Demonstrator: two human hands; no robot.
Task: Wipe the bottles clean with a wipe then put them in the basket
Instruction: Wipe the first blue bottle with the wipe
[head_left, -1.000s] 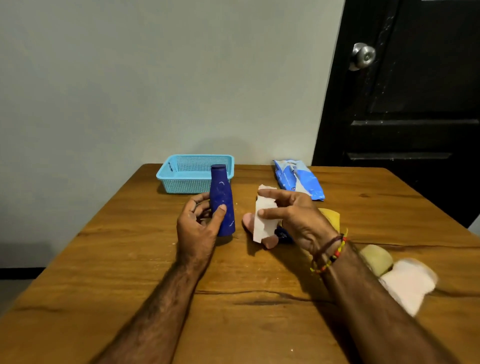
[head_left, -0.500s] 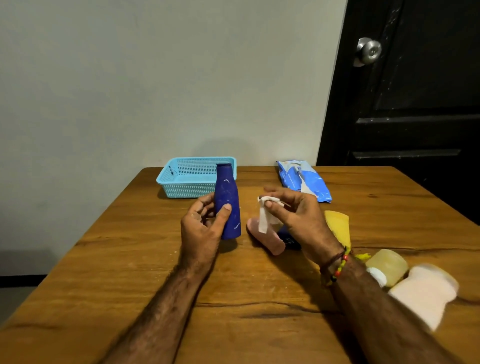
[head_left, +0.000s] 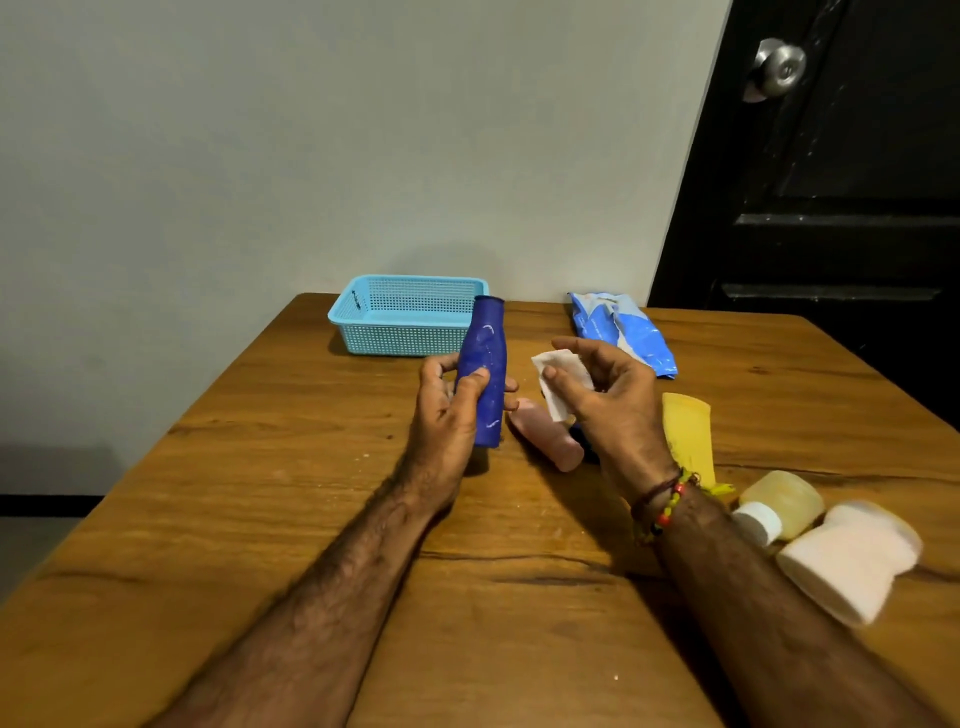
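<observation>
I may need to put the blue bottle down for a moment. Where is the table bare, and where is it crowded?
Bare: the table left of the left hand, below the basket, and the near strip between the forearms. Crowded: beside the right hand, where the pink bottle, yellow tube, yellowish bottle and white bottle lie.

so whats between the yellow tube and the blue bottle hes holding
In the head view, the right hand with the wipe and a pink bottle lying on the table sit between the blue bottle and the yellow tube.
</observation>
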